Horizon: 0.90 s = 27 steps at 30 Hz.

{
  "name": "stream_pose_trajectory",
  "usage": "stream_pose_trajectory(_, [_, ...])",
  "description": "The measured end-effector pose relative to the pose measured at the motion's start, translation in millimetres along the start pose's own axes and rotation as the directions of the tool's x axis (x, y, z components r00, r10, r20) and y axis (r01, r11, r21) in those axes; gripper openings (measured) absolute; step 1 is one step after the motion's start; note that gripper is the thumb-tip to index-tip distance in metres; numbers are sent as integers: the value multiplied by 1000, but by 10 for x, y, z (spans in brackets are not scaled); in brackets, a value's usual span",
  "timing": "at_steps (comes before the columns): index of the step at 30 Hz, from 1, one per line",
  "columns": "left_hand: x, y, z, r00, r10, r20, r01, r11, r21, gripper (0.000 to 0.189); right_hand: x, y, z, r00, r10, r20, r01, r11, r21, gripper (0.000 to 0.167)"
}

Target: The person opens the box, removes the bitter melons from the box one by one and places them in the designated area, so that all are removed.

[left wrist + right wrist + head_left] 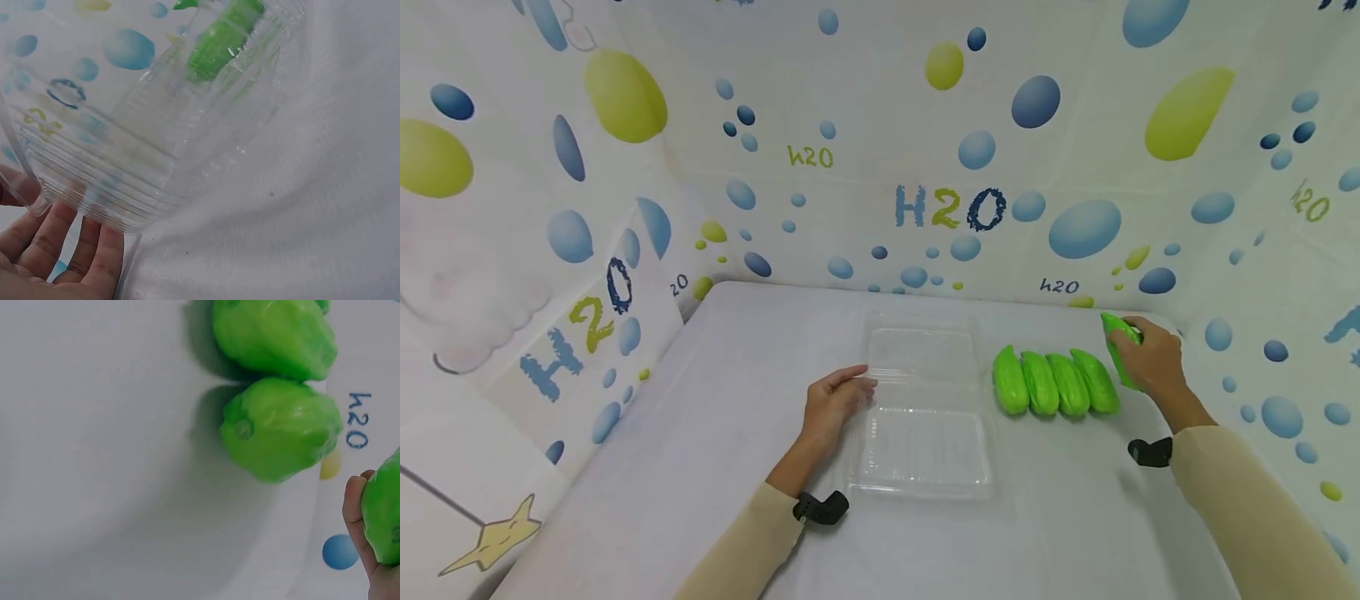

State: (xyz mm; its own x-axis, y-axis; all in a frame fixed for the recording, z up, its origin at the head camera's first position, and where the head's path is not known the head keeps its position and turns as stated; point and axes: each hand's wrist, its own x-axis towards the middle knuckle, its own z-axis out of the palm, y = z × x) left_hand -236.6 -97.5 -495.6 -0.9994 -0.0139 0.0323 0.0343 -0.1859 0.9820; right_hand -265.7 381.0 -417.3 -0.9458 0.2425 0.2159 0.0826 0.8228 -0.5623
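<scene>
A clear plastic clamshell box (925, 450) lies unfolded on the white table, its two halves one behind the other. My left hand (835, 408) is at the box's left side by the fold, its fingers (47, 244) fairly straight and touching the ridged plastic edge. My right hand (1153, 358) grips a bright green, ridged, gourd-like vegetable (1116, 346), raised at the table's far right; the right wrist view catches only part of that vegetable (382, 509). Several matching green vegetables (1042, 383) stand side by side in a row between the box and my right hand.
The white-covered table (715, 400) meets printed cloth walls (865, 125) at the back and both sides. A dark wrist camera (822, 507) sits on the left wrist and another camera (1150, 452) on the right.
</scene>
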Motion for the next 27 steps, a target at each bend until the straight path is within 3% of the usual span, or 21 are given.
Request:
stream_pose_trajectory(6, [16,-2,-2,1000,-5,4,5,1000,3,38,-13,179,20,1000,28,4,-29,999,45,60])
stream_pose_trajectory(13, [13,-7,0,1000,-3,3,3,1000,2,39,-37,332,56,997,41,63,-44,997,61,65])
stream_pose_trajectory(27, [13,7,2,1000,-5,3,5,1000,1,40,-34,333,64,986,77,146,-85,995,49,70])
